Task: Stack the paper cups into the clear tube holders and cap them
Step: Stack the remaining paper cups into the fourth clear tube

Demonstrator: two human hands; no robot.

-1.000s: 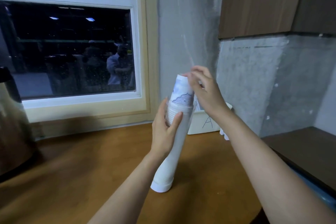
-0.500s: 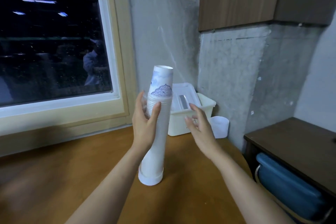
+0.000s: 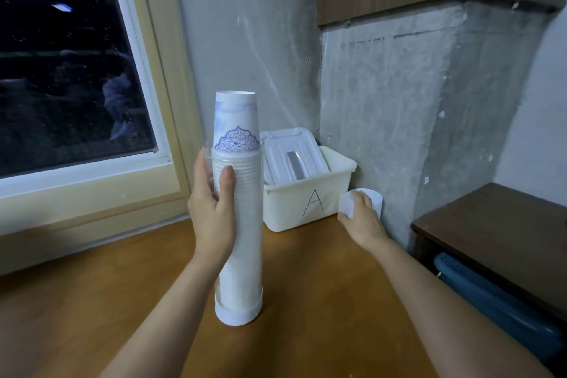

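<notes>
A clear tube holder (image 3: 245, 255) stands upright on the wooden table, on a white base cap (image 3: 238, 314). It is filled with stacked white paper cups, and the top cup (image 3: 235, 123), printed with a blue ornament, sticks out above the tube's rim. My left hand (image 3: 213, 212) grips the tube near its upper end, thumb across the front. At the right, by the concrete wall, my right hand (image 3: 360, 212) closes its fingers over a white cap (image 3: 372, 198) that sits on the table.
A cream plastic bin (image 3: 310, 199) marked "A" stands behind the tube with a white lid lying inside it. A window fills the left. A dark wooden side table (image 3: 497, 224) with a blue container under it stands lower at the right.
My right hand left the top of the cup stack and moved down and right to the white cap by the wall. The left hand kept its hold on the tube.
</notes>
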